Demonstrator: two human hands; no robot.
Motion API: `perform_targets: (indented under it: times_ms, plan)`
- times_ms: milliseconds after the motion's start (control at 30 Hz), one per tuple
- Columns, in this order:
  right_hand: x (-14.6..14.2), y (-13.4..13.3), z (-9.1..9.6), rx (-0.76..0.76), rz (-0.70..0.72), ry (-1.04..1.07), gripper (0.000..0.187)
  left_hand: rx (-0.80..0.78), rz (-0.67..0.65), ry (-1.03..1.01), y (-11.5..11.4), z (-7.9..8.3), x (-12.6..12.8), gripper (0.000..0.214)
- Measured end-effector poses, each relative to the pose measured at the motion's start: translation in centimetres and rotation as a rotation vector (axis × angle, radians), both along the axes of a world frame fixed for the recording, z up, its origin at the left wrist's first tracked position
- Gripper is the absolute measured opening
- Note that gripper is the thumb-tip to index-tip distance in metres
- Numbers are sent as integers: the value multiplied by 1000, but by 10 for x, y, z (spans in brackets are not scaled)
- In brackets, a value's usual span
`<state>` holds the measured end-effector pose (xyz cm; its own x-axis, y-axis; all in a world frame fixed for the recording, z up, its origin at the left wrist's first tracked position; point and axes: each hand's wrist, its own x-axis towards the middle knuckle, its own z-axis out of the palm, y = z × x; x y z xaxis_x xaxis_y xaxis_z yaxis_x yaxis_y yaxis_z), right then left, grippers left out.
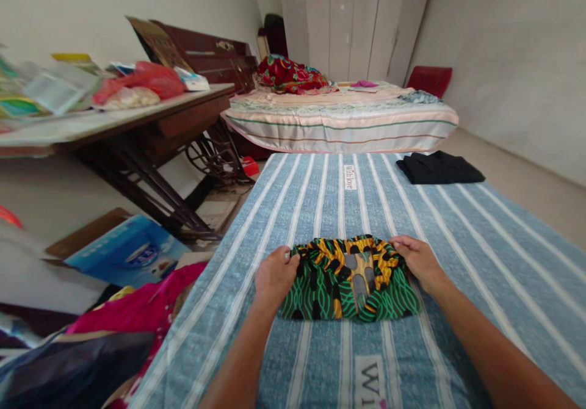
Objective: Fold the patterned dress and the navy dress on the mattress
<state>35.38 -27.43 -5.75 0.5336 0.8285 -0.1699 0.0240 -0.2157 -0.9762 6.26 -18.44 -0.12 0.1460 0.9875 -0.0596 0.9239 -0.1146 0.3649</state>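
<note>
A folded garment (315, 296) with a green, black and yellow pattern lies on the blue and white striped cloth (293, 207) in front of me; its collar-like gathered opening shows on top. At its upper left corner my left hand (276, 275) pinches the fabric between thumb and fingers. My right hand (419, 259) grips the upper right corner, fingertips closed on the edge. Farther off to the right, a folded black garment (439, 168) rests on the same cloth, apart from both hands.
Beyond the striped cloth stands a bed (343, 119) with a red floral blanket (293, 74). On the left is a sewing-machine table (192, 101) carrying a red plastic bag (146, 82). Below it are a blue box (123, 250) and a heap of clothes (132, 311).
</note>
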Motion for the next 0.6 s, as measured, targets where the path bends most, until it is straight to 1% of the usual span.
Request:
perform_targets:
  times_ms: [67,133,233,300,367,500,600]
  plan:
    - [1,0,-2,-4,-22,14,28,-73,-34,13,10,2,1,22]
    - [2,1,-3,-6,-42,4,29,-98,-54,-32,16,3,0,15]
    - [6,2,-4,-19,-41,-61,30,-19,-61,-155,17,2,-4,13]
    - [9,3,-5,-23,-27,-130,30,25,-70,-192,17,0,-7,13]
    - [10,5,-5,-18,-15,-186,29,24,-83,-183,19,-4,-10,13]
    - [10,12,-5,-9,-26,-238,28,19,-112,-95,25,-13,-11,16]
    - [11,16,-5,-9,-43,-285,26,106,-101,-18,27,-13,-10,18]
